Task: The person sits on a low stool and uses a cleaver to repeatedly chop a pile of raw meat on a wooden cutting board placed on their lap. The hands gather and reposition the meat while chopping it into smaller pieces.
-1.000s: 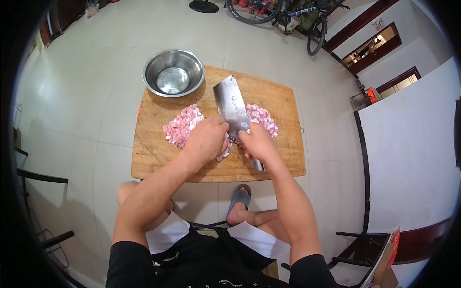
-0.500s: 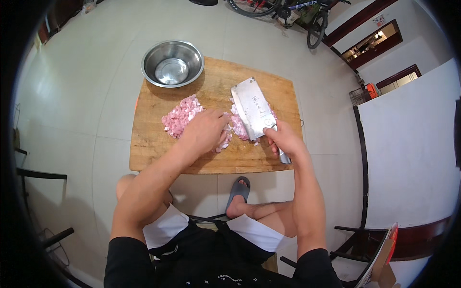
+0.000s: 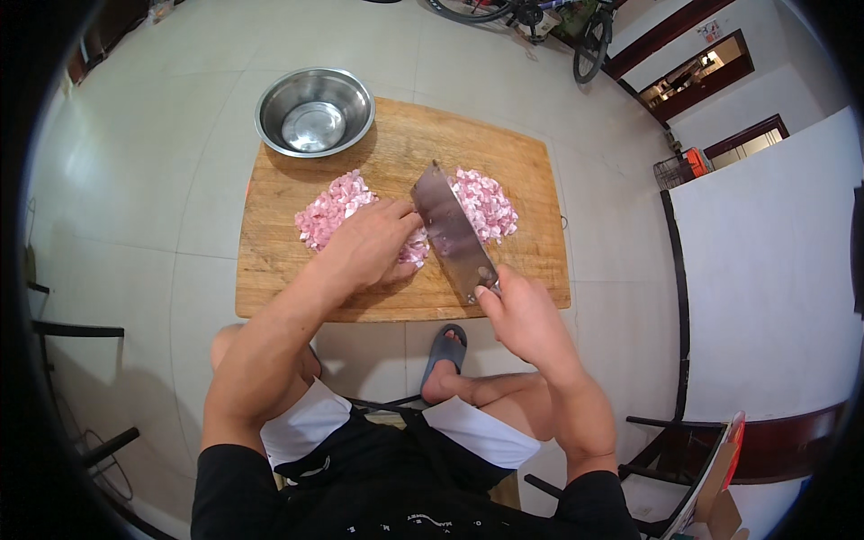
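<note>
My right hand (image 3: 522, 310) is wrapped round the handle of a cleaver (image 3: 450, 229), whose wide steel blade is tilted and slants up to the left. Diced pink and white meat lies on a wooden cutting board (image 3: 315, 283) in a left pile (image 3: 328, 209) and a right pile (image 3: 486, 205). Over the near side of the left pile bends my left hand (image 3: 371, 238), its fingers curled onto some of the meat close to the blade. The blade stands between that hand and the right pile. My left fingertips are partly hidden.
An empty steel bowl (image 3: 315, 112) sits on the board's far left corner. Beyond it, a bicycle (image 3: 540, 22) stands on the tiled floor. Dark chair parts (image 3: 81, 330) are at the left, and a cardboard box (image 3: 715, 495) is at the lower right.
The cleaver has moved left and nearer, from over the right pile to the gap beside my left hand, its blade turning steeper. The right pile is now uncovered.
</note>
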